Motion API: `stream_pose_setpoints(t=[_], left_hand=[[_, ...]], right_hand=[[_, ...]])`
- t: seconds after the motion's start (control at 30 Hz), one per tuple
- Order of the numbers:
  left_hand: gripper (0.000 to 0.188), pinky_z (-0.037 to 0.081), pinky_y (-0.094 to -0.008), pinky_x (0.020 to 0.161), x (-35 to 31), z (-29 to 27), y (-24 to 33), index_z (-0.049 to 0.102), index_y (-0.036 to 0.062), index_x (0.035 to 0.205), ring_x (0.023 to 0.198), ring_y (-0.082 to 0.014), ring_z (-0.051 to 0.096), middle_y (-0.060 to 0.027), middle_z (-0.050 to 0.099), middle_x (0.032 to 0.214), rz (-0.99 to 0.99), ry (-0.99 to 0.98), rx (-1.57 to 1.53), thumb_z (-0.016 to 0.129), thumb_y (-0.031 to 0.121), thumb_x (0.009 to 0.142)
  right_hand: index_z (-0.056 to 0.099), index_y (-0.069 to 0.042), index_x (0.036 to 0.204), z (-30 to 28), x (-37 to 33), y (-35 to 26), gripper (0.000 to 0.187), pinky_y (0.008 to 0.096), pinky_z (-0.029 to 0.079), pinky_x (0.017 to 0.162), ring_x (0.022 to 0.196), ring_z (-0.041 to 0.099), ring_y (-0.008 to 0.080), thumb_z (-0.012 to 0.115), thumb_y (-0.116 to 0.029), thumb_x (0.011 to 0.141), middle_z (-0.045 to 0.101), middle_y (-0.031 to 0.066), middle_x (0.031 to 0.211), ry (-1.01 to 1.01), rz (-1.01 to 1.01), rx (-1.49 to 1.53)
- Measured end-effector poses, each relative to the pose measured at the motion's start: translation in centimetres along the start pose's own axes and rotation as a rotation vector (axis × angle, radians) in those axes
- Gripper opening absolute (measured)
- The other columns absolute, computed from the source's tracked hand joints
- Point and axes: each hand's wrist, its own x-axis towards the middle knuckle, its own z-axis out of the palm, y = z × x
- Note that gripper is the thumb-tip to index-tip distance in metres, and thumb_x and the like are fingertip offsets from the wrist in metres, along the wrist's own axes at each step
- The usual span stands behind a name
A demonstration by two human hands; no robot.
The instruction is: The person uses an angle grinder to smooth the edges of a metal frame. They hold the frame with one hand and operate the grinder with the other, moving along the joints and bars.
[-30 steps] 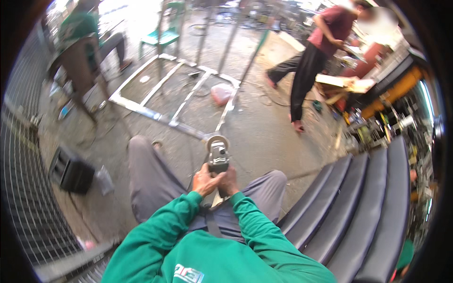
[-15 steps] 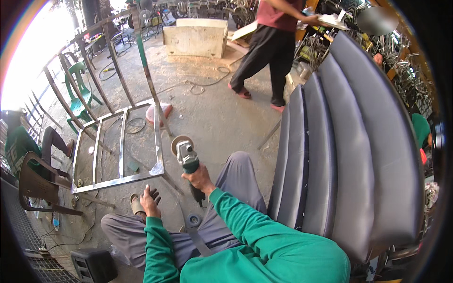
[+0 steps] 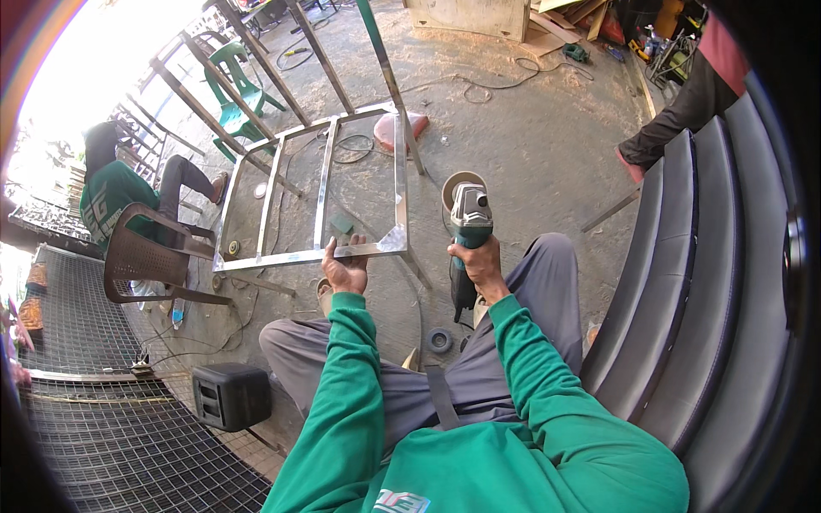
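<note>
Using the frame as the landmark: a co-worker (image 3: 128, 195) sits just off its left side on a brown chair (image 3: 141, 263), and the black box (image 3: 229, 396) is on your side of it, off the near left corner.

The frame (image 3: 325, 184) itself stands right in front of you, and I'd call the build basically done: crossbars (image 3: 274, 179) and uprights (image 3: 320, 56) all look joined up. There's a shiny pale patch (image 3: 393, 238) on its near right corner, maybe a spot that's been worked, but I can't judge the finish on the rest, so no idea how much grinding is left.

Your left hand (image 3: 347, 269) is at the near rail (image 3: 295, 257), fingers half curled; can't tell if that's a proper grip or just a rest. Your right hand (image 3: 481, 269) is off the near right corner, grip closed firmly round the grinder (image 3: 472, 218). Its disc (image 3: 451, 183) is clear of the frame, so nothing's being cut right now.

The grey cushions (image 3: 676, 318) are well off to the frame's right, none of them on it.
</note>
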Motion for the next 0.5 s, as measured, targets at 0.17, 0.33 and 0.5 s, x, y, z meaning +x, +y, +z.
stream_pose_setpoints(t=[0.17,0.33,0.5], left_hand=[[0.016,0.060,-0.0527,0.083,2.1,-0.8,0.3,0.056,0.0038,0.099,0.081,-0.0308,0.065,-0.0115,0.062,0.084,-0.001,0.046,0.056,0.063,0.018,0.097],[0.009,0.059,-0.0552,0.082,2.8,-2.1,0.8,0.057,0.0042,0.096,0.081,-0.0304,0.065,-0.0112,0.061,0.084,0.020,-0.001,0.149,0.064,0.010,0.095],[0.025,0.058,-0.0578,0.083,2.0,-3.4,3.3,0.053,0.0061,0.109,0.075,-0.0294,0.064,-0.0091,0.058,0.081,-0.031,0.057,0.169,0.070,0.013,0.091]], right_hand=[[0.069,0.001,0.096,0.0,0.6,0.9,0.034,0.0356,0.053,0.070,0.074,0.066,0.0189,0.082,-0.012,0.068,0.071,0.0083,0.085,0.019,0.069,0.027],[0.069,0.000,0.095,-0.6,1.2,0.9,0.032,0.0351,0.053,0.070,0.074,0.066,0.0185,0.082,-0.010,0.068,0.071,0.0078,0.085,0.055,0.077,-0.009],[0.069,-0.002,0.093,-0.7,1.9,0.6,0.028,0.0343,0.051,0.069,0.073,0.065,0.0178,0.081,-0.009,0.068,0.070,0.0059,0.085,0.094,0.091,0.105]])
